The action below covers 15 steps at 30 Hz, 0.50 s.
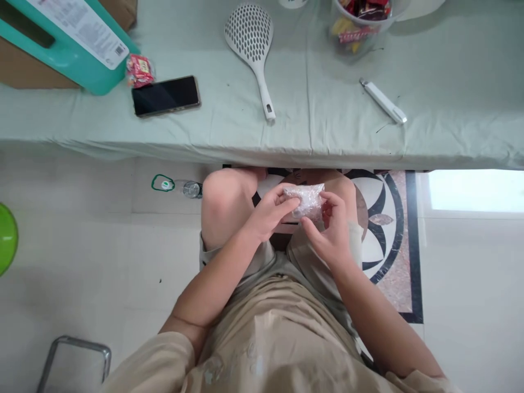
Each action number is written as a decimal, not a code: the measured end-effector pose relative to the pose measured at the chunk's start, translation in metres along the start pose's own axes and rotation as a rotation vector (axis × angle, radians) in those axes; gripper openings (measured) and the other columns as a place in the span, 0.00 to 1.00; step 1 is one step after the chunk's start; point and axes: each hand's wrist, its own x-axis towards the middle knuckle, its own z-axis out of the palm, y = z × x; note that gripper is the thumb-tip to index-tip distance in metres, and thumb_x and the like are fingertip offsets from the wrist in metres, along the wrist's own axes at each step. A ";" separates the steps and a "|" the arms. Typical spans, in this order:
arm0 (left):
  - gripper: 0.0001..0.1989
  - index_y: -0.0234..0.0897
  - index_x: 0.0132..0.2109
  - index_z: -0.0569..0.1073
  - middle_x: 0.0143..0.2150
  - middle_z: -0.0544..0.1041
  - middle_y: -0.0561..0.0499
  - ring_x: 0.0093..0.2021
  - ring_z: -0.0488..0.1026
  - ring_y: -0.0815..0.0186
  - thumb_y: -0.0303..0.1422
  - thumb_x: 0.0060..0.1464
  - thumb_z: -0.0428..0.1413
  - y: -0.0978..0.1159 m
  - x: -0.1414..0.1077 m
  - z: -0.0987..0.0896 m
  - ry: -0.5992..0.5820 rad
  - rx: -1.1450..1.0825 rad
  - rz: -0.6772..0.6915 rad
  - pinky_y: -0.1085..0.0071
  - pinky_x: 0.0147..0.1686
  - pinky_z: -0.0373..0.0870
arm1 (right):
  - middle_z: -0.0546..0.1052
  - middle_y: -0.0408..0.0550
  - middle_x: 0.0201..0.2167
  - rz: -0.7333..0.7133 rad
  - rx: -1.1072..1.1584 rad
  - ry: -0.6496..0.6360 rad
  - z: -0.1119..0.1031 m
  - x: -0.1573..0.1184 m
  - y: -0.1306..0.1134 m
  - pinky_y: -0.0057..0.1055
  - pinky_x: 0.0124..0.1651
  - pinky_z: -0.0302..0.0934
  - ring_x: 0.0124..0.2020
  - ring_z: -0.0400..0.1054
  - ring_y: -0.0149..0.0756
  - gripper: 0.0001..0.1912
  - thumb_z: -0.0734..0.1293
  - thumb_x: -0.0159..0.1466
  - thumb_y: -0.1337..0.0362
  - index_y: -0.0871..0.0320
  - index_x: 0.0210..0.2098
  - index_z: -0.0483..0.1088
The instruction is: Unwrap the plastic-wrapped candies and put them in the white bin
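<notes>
A small bundle of clear bubble wrap (309, 201) is held above my lap, between my knees. My left hand (273, 212) grips its left end, thumb on top and fingers beneath. At the bundle's right end is my right hand (331, 228), its thumb apart from the curled fingers, which touch or lie close behind the wrap. Whatever the wrap encloses cannot be made out.
On the cloth-covered table (229, 131) lie a phone (166, 96), a slotted skimmer (254, 49), a white utility knife (383, 101) and a red packet (140, 70). Behind them stand a teal jug (94, 71) and a tub of sweets (356, 27). A bottle (190, 189) lies on the floor.
</notes>
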 end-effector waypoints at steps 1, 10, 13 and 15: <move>0.16 0.41 0.47 0.75 0.35 0.73 0.60 0.29 0.69 0.77 0.38 0.53 0.68 0.001 0.000 -0.002 -0.002 -0.007 -0.015 0.78 0.35 0.73 | 0.72 0.52 0.51 -0.020 0.009 -0.013 -0.001 0.004 0.000 0.42 0.48 0.71 0.46 0.71 0.42 0.27 0.70 0.65 0.57 0.52 0.60 0.62; 0.27 0.35 0.41 0.77 0.33 0.76 0.56 0.31 0.71 0.75 0.44 0.39 0.76 0.026 0.057 -0.007 0.074 -0.048 0.045 0.80 0.29 0.70 | 0.77 0.51 0.39 -0.200 -0.278 0.199 -0.053 0.128 0.031 0.43 0.45 0.71 0.41 0.73 0.43 0.09 0.65 0.67 0.62 0.54 0.45 0.73; 0.25 0.36 0.42 0.78 0.33 0.76 0.56 0.31 0.71 0.74 0.44 0.42 0.75 0.033 0.078 -0.003 0.065 -0.018 0.109 0.78 0.30 0.71 | 0.77 0.59 0.50 -0.228 -0.511 0.308 -0.071 0.178 0.055 0.54 0.58 0.67 0.53 0.71 0.52 0.17 0.63 0.65 0.63 0.57 0.52 0.73; 0.22 0.36 0.43 0.78 0.33 0.76 0.55 0.32 0.72 0.73 0.43 0.45 0.73 0.036 0.088 -0.001 0.061 0.024 0.153 0.77 0.32 0.71 | 0.74 0.64 0.58 -0.203 -0.621 0.295 -0.077 0.202 0.071 0.58 0.63 0.62 0.59 0.68 0.57 0.23 0.63 0.64 0.63 0.60 0.57 0.71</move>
